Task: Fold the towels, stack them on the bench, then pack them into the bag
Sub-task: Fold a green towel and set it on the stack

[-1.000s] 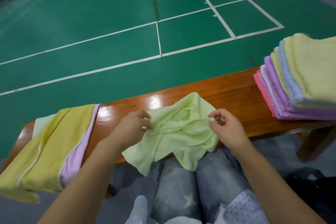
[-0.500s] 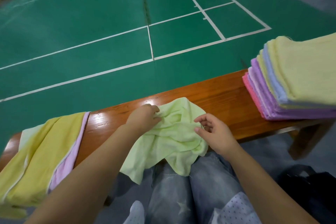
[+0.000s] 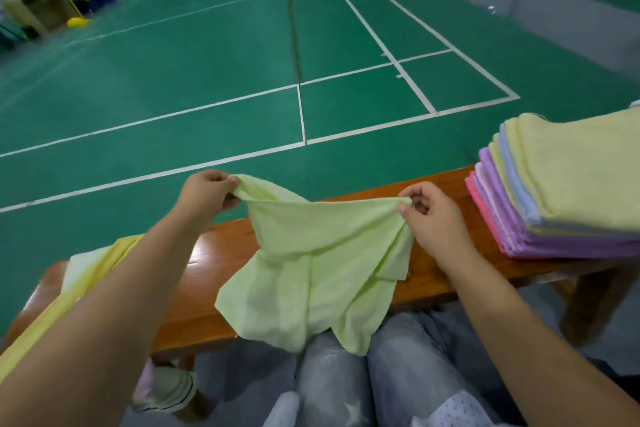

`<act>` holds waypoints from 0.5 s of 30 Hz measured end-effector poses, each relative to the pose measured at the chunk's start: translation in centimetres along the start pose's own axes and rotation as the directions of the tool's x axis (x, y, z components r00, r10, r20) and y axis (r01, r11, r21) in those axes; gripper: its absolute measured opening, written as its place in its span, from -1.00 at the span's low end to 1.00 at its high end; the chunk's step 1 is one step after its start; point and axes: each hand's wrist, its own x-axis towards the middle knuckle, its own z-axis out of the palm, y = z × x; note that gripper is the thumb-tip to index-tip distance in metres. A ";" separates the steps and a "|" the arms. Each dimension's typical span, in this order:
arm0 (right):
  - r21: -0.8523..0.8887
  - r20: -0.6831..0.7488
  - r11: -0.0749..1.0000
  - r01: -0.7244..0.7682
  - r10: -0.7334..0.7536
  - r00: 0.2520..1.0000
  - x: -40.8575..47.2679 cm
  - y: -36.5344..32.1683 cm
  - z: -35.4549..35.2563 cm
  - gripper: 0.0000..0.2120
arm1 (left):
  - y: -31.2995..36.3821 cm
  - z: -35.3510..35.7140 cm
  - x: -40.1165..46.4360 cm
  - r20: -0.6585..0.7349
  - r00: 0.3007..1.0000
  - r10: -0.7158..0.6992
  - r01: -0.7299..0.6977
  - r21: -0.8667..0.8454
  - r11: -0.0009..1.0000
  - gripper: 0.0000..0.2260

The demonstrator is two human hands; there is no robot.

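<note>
Hands, left hand (image 3: 207,196) and right hand (image 3: 433,218), pinch green towel (image 3: 322,263) corners.

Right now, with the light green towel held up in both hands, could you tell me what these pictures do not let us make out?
- Head view: the folded towel stack runs off the right edge, so its full extent is unknown.
- The unfolded yellow towels on the bench are largely hidden behind the left forearm.
- The bag: only a dark sliver by the right forearm, unidentifiable.
- How the light green towel hangs behind its front layer is hidden.
</note>
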 end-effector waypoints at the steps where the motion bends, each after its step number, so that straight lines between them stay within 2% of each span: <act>1: -0.007 -0.025 0.999 0.039 -0.039 0.999 0.5 -1.1 -0.3 -0.89 | 0.9 -1.0 -0.2 -0.034 0.999 0.011 -0.013 -0.058 0.998 -0.83; 5: -0.033 -0.105 0.983 0.178 -0.181 0.978 2.8 -6.8 -1.8 -0.89 | 5.2 -4.5 -1.6 -0.120 0.990 0.078 -0.104 -0.234 0.967 -0.83; 7: -0.041 -0.128 0.970 0.240 -0.243 0.962 3.7 -9.7 -2.5 -0.91 | 7.3 -5.9 -2.6 -0.148 0.982 0.121 -0.156 -0.257 0.954 -0.81; 9: -0.057 -0.161 0.951 0.303 -0.309 0.937 4.5 -12.6 -3.3 -0.92 | 9.2 -6.8 -3.6 -0.176 0.970 0.168 -0.201 -0.188 0.961 -0.78; 13: -0.042 -0.242 0.894 0.446 -0.443 0.864 5.6 -17.7 -5.0 -0.89 | 13.0 -8.4 -5.5 -0.175 0.938 0.298 -0.288 0.080 0.954 -0.72; 15: -0.051 -0.284 0.878 0.476 -0.469 0.836 6.1 -19.2 -5.8 -0.87 | 14.3 -9.3 -6.2 -0.151 0.934 0.325 -0.312 0.102 0.945 -0.77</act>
